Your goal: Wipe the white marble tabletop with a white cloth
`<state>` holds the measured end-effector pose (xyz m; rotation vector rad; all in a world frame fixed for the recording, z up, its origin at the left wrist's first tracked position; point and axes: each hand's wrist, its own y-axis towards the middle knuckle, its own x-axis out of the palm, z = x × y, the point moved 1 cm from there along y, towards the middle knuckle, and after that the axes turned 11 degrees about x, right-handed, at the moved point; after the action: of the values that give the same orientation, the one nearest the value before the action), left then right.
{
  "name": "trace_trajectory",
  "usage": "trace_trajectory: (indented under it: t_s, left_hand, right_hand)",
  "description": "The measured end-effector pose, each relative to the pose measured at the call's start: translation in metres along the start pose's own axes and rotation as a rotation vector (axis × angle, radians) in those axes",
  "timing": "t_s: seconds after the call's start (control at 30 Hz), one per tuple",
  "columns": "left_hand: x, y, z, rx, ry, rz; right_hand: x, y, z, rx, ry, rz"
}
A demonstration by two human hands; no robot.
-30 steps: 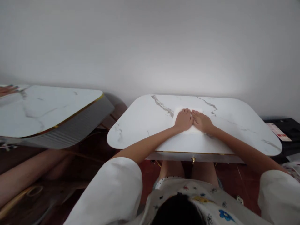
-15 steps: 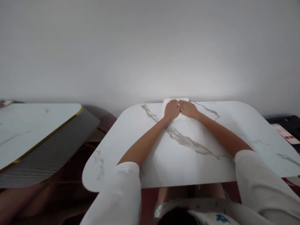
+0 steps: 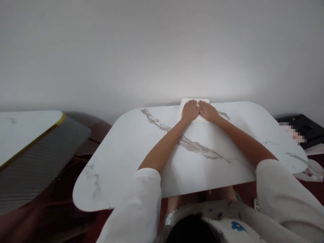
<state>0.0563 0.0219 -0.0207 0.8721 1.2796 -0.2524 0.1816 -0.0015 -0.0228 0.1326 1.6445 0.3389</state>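
A folded white cloth point(image 3: 186, 101) lies at the far edge of a white marble-patterned table point(image 3: 126, 162), right against the wall. My left hand point(image 3: 190, 111) rests flat on the cloth with fingers stretched forward. My right hand point(image 3: 207, 111) lies flat beside it, also on the cloth, fingers extended and touching the left hand. Both arms reach straight across the tabletop. Most of the cloth is hidden under the hands.
A second marble-topped table point(image 3: 22, 135) with a gold rim and ribbed grey side stands to the left. A black object point(image 3: 303, 130) sits at the right, past the table's edge. A plain wall rises directly behind the table. Dark red floor shows below.
Both hands have slid the cloth away from me, from the middle of the table to its far edge by the wall. The view has shifted forward and slightly right.
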Motion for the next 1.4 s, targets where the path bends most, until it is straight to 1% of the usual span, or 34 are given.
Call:
trace_trajectory:
  t_s: [0.17,0.33,0.43,0.53,0.63,0.73,0.8,0.87,0.93,1.03,1.1,1.17,1.23,1.3,1.4]
  left_hand:
    - [-0.008,-0.019,0.037,0.006,-0.053,-0.005]
    - [-0.027,-0.054,0.067,0.026,-0.106,-0.034]
    - [-0.041,-0.083,0.082,0.002,-0.142,-0.065]
    - [-0.056,-0.12,0.098,-0.015,-0.166,-0.108]
    - [-0.072,-0.16,0.117,0.024,-0.155,-0.139]
    - [-0.084,-0.191,0.14,0.035,-0.162,-0.144]
    - [-0.09,-0.201,0.158,0.032,-0.191,-0.166]
    - [-0.093,-0.201,0.177,0.026,-0.229,-0.194]
    - [-0.094,-0.194,0.194,0.017,-0.273,-0.22]
    - [-0.091,-0.172,0.211,-0.009,-0.343,-0.266]
    - [-0.084,-0.153,0.214,-0.034,-0.38,-0.279]
    - [-0.074,-0.132,0.211,-0.054,-0.393,-0.259]
    - [-0.063,-0.112,0.2,-0.061,-0.374,-0.224]
    - [-0.052,-0.093,0.183,-0.062,-0.332,-0.189]
    - [-0.039,-0.068,0.148,-0.056,-0.272,-0.142]
  right_hand:
    - [-0.015,-0.042,0.004,0.055,-0.016,-0.025]
    - [-0.032,-0.092,-0.008,0.056,-0.017,-0.038]
    - [-0.042,-0.126,-0.019,0.021,-0.003,-0.044]
    - [-0.053,-0.163,-0.032,-0.042,0.034,-0.04]
    - [-0.066,-0.201,-0.044,-0.124,0.078,-0.036]
    - [-0.077,-0.235,-0.047,-0.161,0.11,-0.039]
    - [-0.083,-0.253,-0.041,-0.164,0.12,-0.039]
    - [-0.087,-0.266,-0.029,-0.162,0.124,-0.039]
    - [-0.091,-0.273,-0.012,-0.158,0.131,-0.044]
    - [-0.092,-0.272,0.017,-0.151,0.142,-0.067]
    - [-0.088,-0.263,0.034,-0.123,0.139,-0.076]
    - [-0.083,-0.247,0.046,-0.078,0.124,-0.078]
    - [-0.075,-0.224,0.053,-0.041,0.098,-0.082]
    - [-0.066,-0.196,0.053,-0.022,0.069,-0.09]
    - [-0.053,-0.15,0.047,-0.014,0.051,-0.105]
